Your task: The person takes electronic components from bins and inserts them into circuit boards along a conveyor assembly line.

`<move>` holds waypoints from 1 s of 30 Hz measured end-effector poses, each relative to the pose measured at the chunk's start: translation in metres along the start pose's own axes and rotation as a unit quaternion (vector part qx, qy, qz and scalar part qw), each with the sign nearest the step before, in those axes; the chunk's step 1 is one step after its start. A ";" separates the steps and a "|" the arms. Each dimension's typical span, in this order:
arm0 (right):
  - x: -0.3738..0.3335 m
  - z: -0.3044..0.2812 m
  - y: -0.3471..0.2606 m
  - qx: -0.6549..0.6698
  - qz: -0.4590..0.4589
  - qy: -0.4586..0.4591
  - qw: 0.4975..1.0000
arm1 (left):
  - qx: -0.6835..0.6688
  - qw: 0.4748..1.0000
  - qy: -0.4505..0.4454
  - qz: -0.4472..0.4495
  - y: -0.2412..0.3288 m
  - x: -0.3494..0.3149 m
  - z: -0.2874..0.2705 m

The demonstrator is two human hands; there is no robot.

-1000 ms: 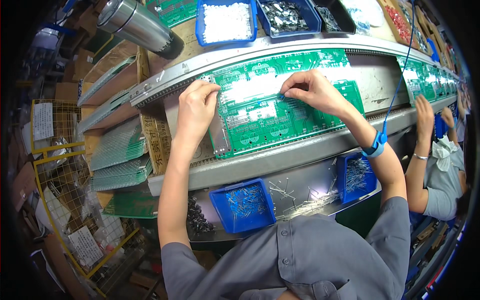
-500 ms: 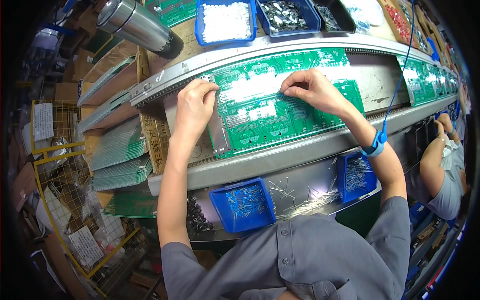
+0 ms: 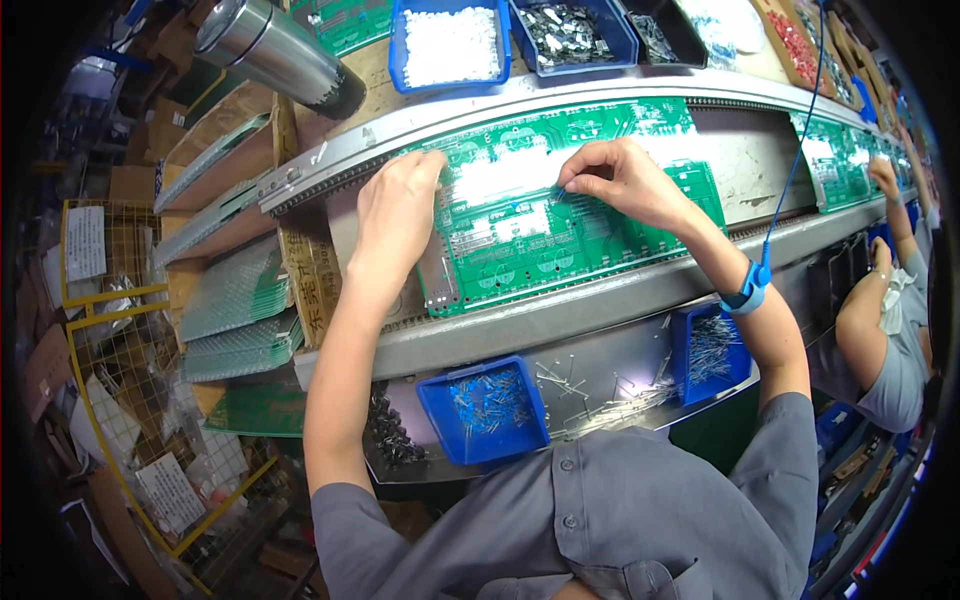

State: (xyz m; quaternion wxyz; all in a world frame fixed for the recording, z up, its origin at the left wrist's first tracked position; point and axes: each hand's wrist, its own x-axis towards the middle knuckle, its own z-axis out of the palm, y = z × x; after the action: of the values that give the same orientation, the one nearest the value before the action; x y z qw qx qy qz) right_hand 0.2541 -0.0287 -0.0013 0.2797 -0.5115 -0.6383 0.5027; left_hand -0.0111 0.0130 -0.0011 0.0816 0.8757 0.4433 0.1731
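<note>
Hands (image 3: 396, 208) over green circuit board (image 3: 530, 250), right one (image 3: 628, 186) pinching small part (image 3: 560, 193)

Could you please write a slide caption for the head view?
A green board with the left hand at its left end and the right hand over its middle, blue bins nearby.

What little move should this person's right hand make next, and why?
Probably ease the right hand down slightly to seat the small bluish part it seems to pinch: thumb and forefinger meet just over the green circuit board, though contact is hard to judge.
</note>
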 end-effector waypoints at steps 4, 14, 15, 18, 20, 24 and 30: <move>0.002 -0.001 0.000 -0.065 -0.025 0.036 0.997 | -0.028 0.998 0.039 -0.033 0.014 0.002 -0.002; 0.023 -0.003 0.002 -0.202 -0.120 0.120 0.964 | -0.163 0.986 -0.041 0.019 0.042 0.005 0.024; 0.024 -0.003 0.002 -0.222 -0.139 0.118 0.958 | -0.162 0.986 -0.046 0.020 0.042 0.006 0.024; 0.028 -0.003 0.003 -0.253 -0.172 0.116 0.945 | -0.161 0.985 -0.058 0.024 0.041 0.008 0.025; 0.029 -0.003 0.004 -0.264 -0.186 0.116 0.939 | -0.160 0.985 -0.064 0.026 0.041 0.009 0.022; 0.030 -0.003 0.005 -0.288 -0.212 0.116 0.927 | -0.158 0.983 -0.084 0.034 0.042 0.008 0.018; 0.029 -0.002 0.003 -0.325 -0.221 0.111 0.913 | -0.237 0.968 -0.070 -0.043 0.039 0.008 0.014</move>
State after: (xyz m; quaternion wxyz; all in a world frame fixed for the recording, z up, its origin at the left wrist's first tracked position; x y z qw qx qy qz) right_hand 0.2478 -0.0007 -0.0074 0.2712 -0.4728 -0.8279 0.1325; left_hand 0.0280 -0.0038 -0.0007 0.3252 0.8214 0.4199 0.2077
